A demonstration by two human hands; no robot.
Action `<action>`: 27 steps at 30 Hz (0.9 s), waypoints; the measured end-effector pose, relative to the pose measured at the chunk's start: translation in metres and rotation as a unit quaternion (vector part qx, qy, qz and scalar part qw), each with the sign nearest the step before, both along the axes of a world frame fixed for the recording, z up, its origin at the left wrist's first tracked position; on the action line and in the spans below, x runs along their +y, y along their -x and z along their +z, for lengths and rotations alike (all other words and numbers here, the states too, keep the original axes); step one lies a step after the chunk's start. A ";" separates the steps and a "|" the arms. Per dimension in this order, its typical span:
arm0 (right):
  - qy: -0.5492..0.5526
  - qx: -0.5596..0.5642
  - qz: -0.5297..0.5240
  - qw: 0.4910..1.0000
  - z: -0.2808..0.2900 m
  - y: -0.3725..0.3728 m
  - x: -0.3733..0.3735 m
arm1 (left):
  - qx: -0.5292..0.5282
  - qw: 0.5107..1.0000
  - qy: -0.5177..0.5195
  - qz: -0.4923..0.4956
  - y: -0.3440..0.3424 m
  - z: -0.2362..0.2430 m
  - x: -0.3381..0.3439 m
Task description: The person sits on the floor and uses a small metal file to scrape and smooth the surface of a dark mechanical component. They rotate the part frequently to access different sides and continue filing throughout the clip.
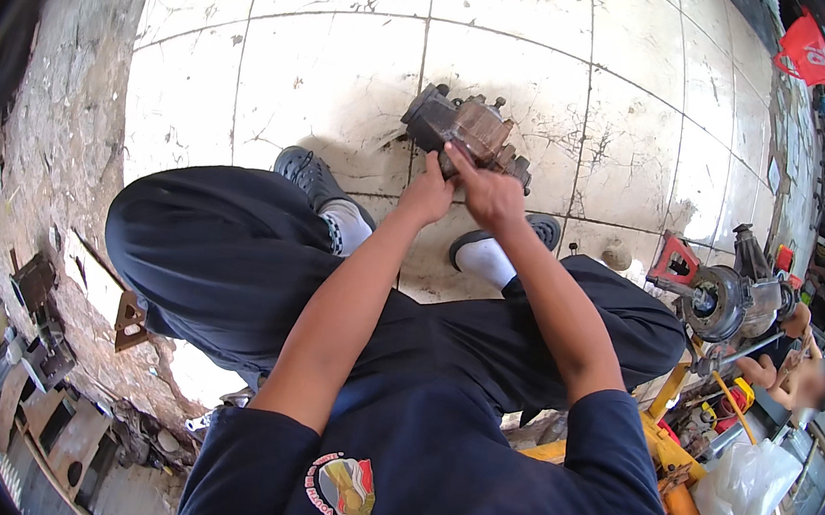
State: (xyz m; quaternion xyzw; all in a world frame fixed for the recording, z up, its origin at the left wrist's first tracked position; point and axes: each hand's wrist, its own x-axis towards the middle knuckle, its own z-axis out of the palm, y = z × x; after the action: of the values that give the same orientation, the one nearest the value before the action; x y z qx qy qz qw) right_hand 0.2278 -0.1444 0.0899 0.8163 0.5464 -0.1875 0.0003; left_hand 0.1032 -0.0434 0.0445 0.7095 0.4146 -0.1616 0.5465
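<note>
A rusty brown metal housing point(481, 129), some heavy machine part with bolts and a dark rounded end, is just beyond my knees over the pale tiles. Whether it rests on the floor or is lifted, I cannot tell. My left hand point(427, 197) grips its near edge by the dark end, thumb up against the metal. My right hand point(492, 196) holds the near side at the middle, a finger stretched over the top. The other fingertips are hidden beneath the part.
My shoes point(312, 179) flank the part. At right, a person point(792, 373) sits by a large axle-like assembly point(740, 297) and a red stand point(675, 260). A yellow frame point(669, 450) and clear plastic bag point(749, 484) lie nearer. Metal scraps point(45, 360) are at left.
</note>
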 end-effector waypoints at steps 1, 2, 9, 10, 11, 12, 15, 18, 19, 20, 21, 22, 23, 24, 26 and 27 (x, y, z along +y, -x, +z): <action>-0.005 0.002 0.000 1.000 0.001 0.001 -0.002 | 0.002 1.000 -0.003 0.008 0.004 0.000 -0.002; -0.012 0.000 0.004 1.000 0.004 -0.003 -0.001 | 0.000 1.000 -0.008 0.021 0.008 -0.003 -0.004; -0.059 0.079 -0.074 0.992 0.003 0.011 -0.009 | -0.187 0.977 0.030 0.094 0.021 -0.030 -0.002; -0.044 0.093 -0.072 0.992 0.004 0.007 -0.011 | -0.159 0.975 0.098 0.119 0.021 -0.032 0.004; -0.073 0.102 -0.083 0.989 0.005 0.005 -0.015 | -0.130 0.967 0.166 0.144 0.021 -0.032 0.010; -0.101 0.110 -0.094 0.984 0.005 0.004 -0.019 | -0.100 0.953 0.234 0.167 0.018 -0.030 0.015; -0.208 0.153 -0.124 0.958 0.000 0.008 -0.021 | -0.147 0.946 0.185 0.223 0.014 -0.045 0.014; -0.309 0.160 -0.176 0.921 -0.018 0.019 -0.021 | -0.120 0.951 0.118 0.260 0.012 -0.059 0.012; -0.341 0.153 -0.198 0.906 -0.023 0.019 -0.023 | -0.109 0.959 0.058 0.255 0.009 -0.058 0.011; -0.321 0.276 -0.336 0.841 -0.019 0.020 -0.024 | -0.096 0.964 -0.004 0.250 0.008 -0.051 0.014; -0.291 0.390 -0.462 0.741 -0.010 0.022 -0.024 | -0.082 0.965 -0.068 0.241 0.008 -0.042 0.017; -0.250 0.489 -0.570 0.611 0.000 0.026 -0.024 | -0.084 0.959 -0.082 0.258 0.006 -0.034 0.024; -0.266 0.523 -0.615 0.528 0.009 0.032 -0.027 | -0.087 0.954 -0.094 0.272 0.002 -0.022 0.032; -0.280 0.551 -0.652 0.440 0.015 0.037 -0.031 | -0.092 0.948 -0.105 0.287 -0.004 -0.010 0.039; -0.289 0.559 -0.690 0.358 0.016 0.048 -0.043 | -0.124 0.945 -0.170 0.252 -0.018 0.016 0.051; -0.277 0.550 -0.695 0.370 0.011 0.049 -0.044 | -0.139 0.940 -0.204 0.235 -0.023 0.020 0.056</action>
State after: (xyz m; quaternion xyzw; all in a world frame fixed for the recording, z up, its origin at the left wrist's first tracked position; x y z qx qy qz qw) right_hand 0.1789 -0.1884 0.1006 0.5789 -0.3128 -0.3674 -0.6573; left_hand 0.1259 0.0122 0.0643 0.7034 0.5133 0.1598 0.4649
